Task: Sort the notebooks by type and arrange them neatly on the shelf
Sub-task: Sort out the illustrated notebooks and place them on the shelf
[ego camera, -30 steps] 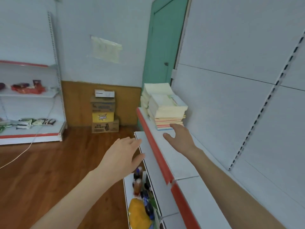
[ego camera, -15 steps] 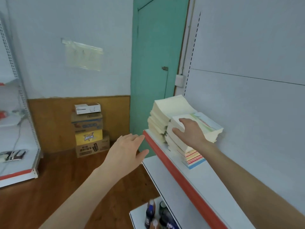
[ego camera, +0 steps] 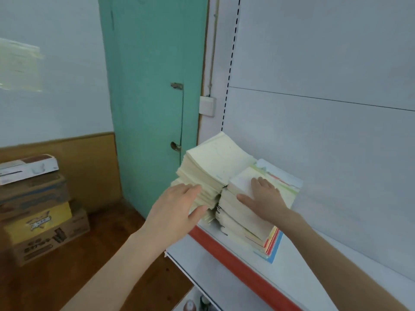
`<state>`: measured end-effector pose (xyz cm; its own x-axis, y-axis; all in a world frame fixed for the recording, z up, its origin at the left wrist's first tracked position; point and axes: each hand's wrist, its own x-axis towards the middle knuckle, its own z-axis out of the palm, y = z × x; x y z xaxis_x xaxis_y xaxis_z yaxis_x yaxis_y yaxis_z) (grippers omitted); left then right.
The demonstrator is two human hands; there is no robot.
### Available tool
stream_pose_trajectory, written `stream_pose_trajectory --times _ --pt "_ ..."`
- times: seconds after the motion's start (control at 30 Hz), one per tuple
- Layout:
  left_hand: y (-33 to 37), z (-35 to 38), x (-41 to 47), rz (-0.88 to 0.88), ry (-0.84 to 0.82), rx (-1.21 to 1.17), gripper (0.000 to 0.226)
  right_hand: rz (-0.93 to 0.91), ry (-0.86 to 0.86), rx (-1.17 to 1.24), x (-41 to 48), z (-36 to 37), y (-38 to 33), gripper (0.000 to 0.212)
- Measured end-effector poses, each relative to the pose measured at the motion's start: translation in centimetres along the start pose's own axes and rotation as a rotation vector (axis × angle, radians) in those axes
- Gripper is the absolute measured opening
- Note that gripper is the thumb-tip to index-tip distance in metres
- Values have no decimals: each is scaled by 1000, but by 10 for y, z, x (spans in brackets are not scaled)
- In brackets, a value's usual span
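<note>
Since half a second ago, your left hand point(ego camera: 177, 209) has moved from mid-air onto the front edge of the far cream stack point(ego camera: 215, 160). Your right hand point(ego camera: 262, 200) stays flat on top of the near mixed stack point(ego camera: 242, 223). Both stacks sit on the shelf point(ego camera: 292, 277), against its back panel. Sorting appears barely begun. Both forearms are extended, fingers straight, gripping nothing.

I see my left hand point(ego camera: 177, 209), fingers straight, against the side of the far stack of cream notebooks point(ego camera: 215, 160); my right hand point(ego camera: 265, 198) lies flat on top of the near stack point(ego camera: 242, 223), thumb spread over its side; both stacks stand side by side on the white shelf point(ego camera: 298, 277) behind its red edge strip point(ego camera: 226, 250); a green door point(ego camera: 148, 86) stands beyond; cardboard boxes point(ego camera: 38, 221) are piled at left.
</note>
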<state>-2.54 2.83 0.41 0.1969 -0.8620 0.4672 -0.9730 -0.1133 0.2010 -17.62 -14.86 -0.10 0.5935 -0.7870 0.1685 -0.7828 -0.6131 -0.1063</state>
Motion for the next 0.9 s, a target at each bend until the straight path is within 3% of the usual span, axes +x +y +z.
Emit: stream_pose_trajectory --times 0.13,0.27,0.4,0.5,0.57,0.63,0.7,0.8,0.9 --pt "-16 20 21 71 -81 -204 54 -25 -57 14 -11 -7 -1 49" --pt "-27 28 31 30 -115 -617 49 40 10 129 -37 -23 -18 45" --pt "-33 22 41 -327 -320 -1284 31 103 199 267 -70 -36 -58 43" --pt "-28 16 50 -565 -542 -1644 25 53 156 243 -99 -25 -93 66" --pt "-25 15 48 -566 -705 -1730 36 -6 113 185 -118 -15 -114 84" --pt "-23 16 42 -560 -801 -1734 38 -41 73 116 -131 -9 -131 77" --pt "-26 16 37 -524 -740 -1652 27 -108 59 96 -137 -3 -135 72" --pt "-40 12 31 -486 -574 -1491 32 -43 -7 397 -130 -16 -130 75" --pt "-57 4 24 -504 -504 -1488 39 106 232 444 -97 -33 -102 50"
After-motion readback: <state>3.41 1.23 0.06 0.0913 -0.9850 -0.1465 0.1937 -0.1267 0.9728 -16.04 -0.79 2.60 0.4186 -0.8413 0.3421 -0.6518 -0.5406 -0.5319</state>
